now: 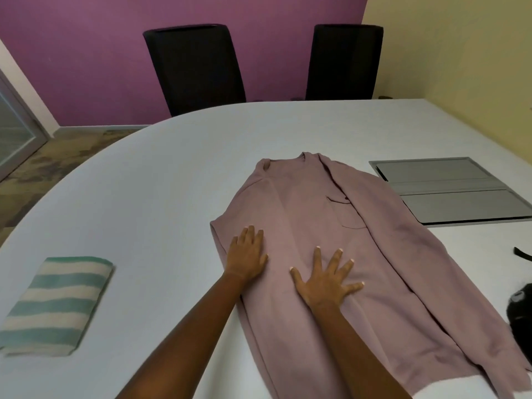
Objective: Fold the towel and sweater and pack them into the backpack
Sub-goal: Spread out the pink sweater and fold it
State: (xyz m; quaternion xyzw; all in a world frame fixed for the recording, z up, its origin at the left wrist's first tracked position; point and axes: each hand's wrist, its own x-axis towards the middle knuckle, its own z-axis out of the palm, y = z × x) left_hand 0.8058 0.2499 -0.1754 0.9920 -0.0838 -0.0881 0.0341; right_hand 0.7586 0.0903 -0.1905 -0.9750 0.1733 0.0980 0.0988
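Both hands lie flat on the pink sweater (302,203), palms down and gripping nothing. The left hand (247,254) rests near the garment's left border with its fingers close together. The right hand (325,286) sits just beside it, towards the middle, fingers fanned wide.

The sweater is spread lengthwise on the white table (172,168), collar towards the far edge and hem running down to the near edge. Its left side looks folded in, and a long flap lies down its right side. The striped towel (54,303) is already folded and sits well apart, close to the table's left edge. At the right edge only a dark sliver shows, which I take to be the backpack (521,315); I cannot tell whether it is open.

This looks like smoothing before the next fold, and the trouble I would expect comes from that pressing. If the palms slide rather than press, the soft knit could bunch under them or drag the tucked left side back out. The hem lies so near the near edge that a pull that way could tip it over. A lopsided fold, with the right flap loose, would make a thick bundle that is awkward to pack.
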